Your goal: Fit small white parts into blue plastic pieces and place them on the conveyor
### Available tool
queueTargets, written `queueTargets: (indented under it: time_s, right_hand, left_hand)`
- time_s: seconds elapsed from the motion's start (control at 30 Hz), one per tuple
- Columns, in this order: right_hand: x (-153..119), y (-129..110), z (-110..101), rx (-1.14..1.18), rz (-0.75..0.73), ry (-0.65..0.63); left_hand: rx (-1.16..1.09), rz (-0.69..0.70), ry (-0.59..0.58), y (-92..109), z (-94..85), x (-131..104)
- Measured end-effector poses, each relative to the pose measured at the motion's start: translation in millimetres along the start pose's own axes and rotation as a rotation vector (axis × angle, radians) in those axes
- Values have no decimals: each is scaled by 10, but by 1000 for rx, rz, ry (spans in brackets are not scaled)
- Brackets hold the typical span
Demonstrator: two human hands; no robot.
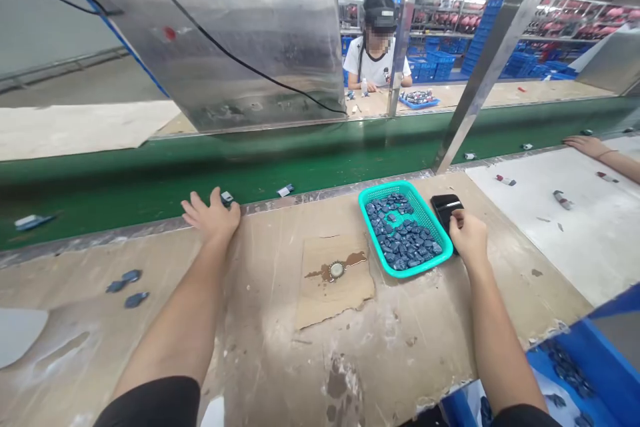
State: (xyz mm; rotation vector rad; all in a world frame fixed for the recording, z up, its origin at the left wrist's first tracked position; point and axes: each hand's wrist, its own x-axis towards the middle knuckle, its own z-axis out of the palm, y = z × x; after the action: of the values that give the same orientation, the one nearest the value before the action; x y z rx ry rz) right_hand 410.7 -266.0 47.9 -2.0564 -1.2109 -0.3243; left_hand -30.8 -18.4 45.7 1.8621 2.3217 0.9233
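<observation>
My left hand (pixel 213 215) reaches to the near edge of the green conveyor belt (pixel 260 170), its fingers spread. Right beside its fingers lies a small grey-and-white piece (pixel 227 197); I see no grip on it. My right hand (pixel 469 237) has its fingers curled together at the edge of a flat black rectangular object (pixel 445 205). Whatever is between those fingertips is hidden. Just left of that hand stands a turquoise plastic basket (pixel 404 273) holding many small dark blue pieces (pixel 409 240).
A bottle cap (pixel 337 270) sits on a stained cardboard piece (pixel 320 310). Several loose blue pieces (pixel 135 299) lie at left. Metal post (pixel 493 63) rises at right. A co-worker (pixel 375 53) sits beyond the belt; another person's hand (pixel 587 145) is far right. Blue bin (pixel 600 360) stands below.
</observation>
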Motion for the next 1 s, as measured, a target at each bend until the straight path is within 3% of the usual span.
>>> queueTargets:
  time_s: [0.13,0.17,0.27,0.33,0.4,0.5,0.57,0.77,1.0]
  right_hand:
    - [-66,-444,-46,56,-122,-3]
    - [-91,-587,-22,84,-211,-70]
    - [-163,-952,142,77,-511,-433]
    - [-189,-1077,266,9,-551,-615]
    - [-192,-1106,341,-15,-542,-692]
    - [-176,-1070,348,-3,-542,-689]
    - [-166,-1050,323,1,-539,-687]
    - [-155,-1037,316,56,-510,-654]
    - [-134,-995,340,141,-523,-601]
  left_hand:
    - [124,2,-142,-57,-23,95]
    - [123,17,-148,-55,-18,106]
    - [124,91,-136,-37,6,102]
    - [116,221,-86,-30,30,91]
    - [125,328,-104,-29,55,99]
    - [161,329,-249,-34,79,141]
    - [169,322,-279,-39,81,160]
    - [95,249,-168,-56,38,116]
    - [39,277,-118,-99,45,57]
